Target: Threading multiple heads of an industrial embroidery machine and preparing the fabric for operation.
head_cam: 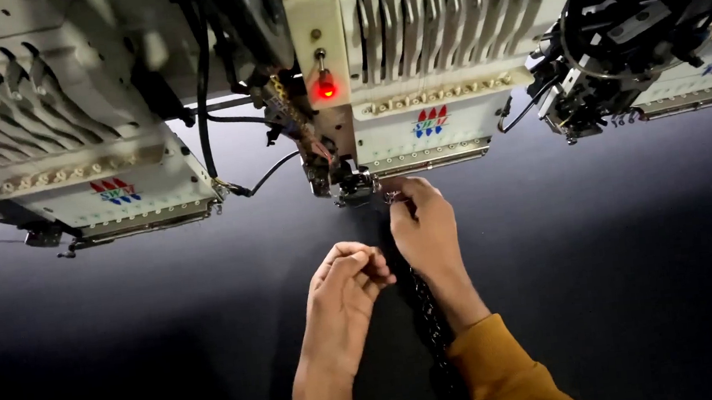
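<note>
Head view shows two bare hands over a black fabric (625, 287) stretched on the surface under a multi-head embroidery machine (412, 64). Right hand (424, 224) (with a mustard sleeve (504, 377) at its wrist) reaches up to the needle area (355, 187), its fingers curled and pinching something small there; what exactly, I cannot tell. Left hand (343, 292) is just beside and below it, fingertips pressed together as on a thin thread. A dark sequin strip (428, 315) runs between both hands toward the person. Above the right hand, a red lamp (326, 90) glows.
</note>
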